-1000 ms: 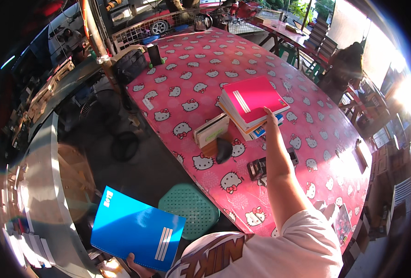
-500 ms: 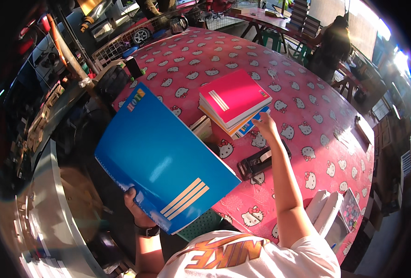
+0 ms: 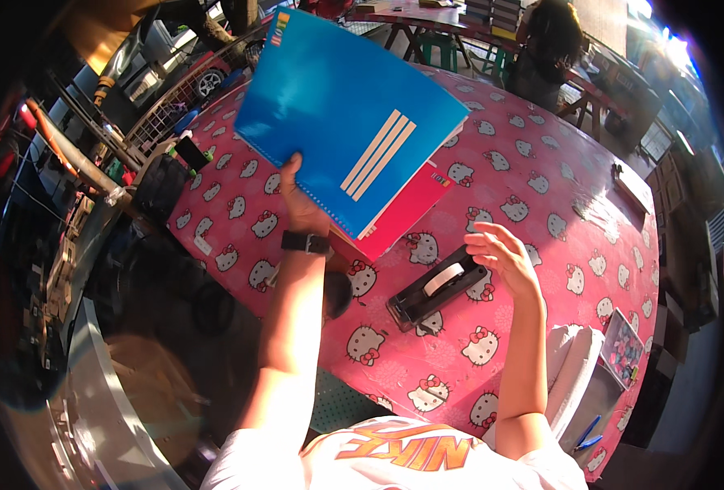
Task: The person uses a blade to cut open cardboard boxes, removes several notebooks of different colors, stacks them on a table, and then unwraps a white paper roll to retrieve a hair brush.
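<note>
My left hand (image 3: pixel 303 206) grips a large blue notebook (image 3: pixel 337 106) by its punched edge, thumb on the cover. Three pale stripes run along one corner of that cover. The notebook is raised over the table, in front of a stack whose top is a pink notebook (image 3: pixel 411 211); most of the stack is hidden behind it. My right hand (image 3: pixel 501 260) hovers with fingers stretched and slightly curled, holding nothing. Just left of it a black tape dispenser (image 3: pixel 419 300) with a pale roll lies on the table; I cannot tell whether the fingers touch it.
A pink cat-patterned cloth (image 3: pixel 513 318) covers the table. White wrapped bundles (image 3: pixel 570 367), a clear box (image 3: pixel 623 347) and a blue pen-like tool (image 3: pixel 590 433) lie at the near right. Beyond the far edge a person (image 3: pixel 550 49) stands near another table.
The blue notebook in my left hand has moved forward and up, over the notebook stack. My right hand has left the stack and come back beside the tape dispenser.
</note>
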The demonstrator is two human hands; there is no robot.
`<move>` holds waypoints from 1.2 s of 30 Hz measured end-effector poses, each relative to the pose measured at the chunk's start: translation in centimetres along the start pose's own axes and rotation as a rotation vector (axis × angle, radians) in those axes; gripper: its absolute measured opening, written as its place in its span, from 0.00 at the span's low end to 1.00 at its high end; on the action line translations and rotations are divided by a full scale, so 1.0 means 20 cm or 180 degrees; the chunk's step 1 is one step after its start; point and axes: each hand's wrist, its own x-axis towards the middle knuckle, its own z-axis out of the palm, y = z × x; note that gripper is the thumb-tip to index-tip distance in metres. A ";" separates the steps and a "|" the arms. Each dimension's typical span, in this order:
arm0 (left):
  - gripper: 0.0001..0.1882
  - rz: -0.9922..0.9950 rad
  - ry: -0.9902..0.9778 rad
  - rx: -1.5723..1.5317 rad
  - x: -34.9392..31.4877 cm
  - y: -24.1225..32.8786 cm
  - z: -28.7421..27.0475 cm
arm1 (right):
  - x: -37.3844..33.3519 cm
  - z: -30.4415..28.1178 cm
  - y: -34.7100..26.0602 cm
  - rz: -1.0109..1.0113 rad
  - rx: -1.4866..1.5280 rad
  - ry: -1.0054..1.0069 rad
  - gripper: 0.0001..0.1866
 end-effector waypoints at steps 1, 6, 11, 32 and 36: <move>0.32 -0.0071 0.0118 0.0110 0.05 -0.07 -0.07 | -0.04 -0.04 0.03 0.0030 0.0167 0.0120 0.20; 0.24 -0.0365 0.1127 0.0795 0.18 -0.34 -0.48 | -0.15 -0.17 0.19 0.0178 0.0493 0.0598 0.17; 0.24 -0.0310 0.1750 0.2051 0.26 -0.33 -0.56 | -0.13 -0.10 0.19 0.0047 0.0560 0.0498 0.17; 0.20 -0.0374 0.1570 0.2109 -1.16 0.03 -0.23 | -1.04 0.42 -0.07 -0.0782 -0.0008 0.0483 0.13; 0.14 -0.0945 0.1471 0.1609 -1.62 -0.14 -0.16 | -1.47 0.44 0.03 -0.0807 -0.0506 0.0597 0.13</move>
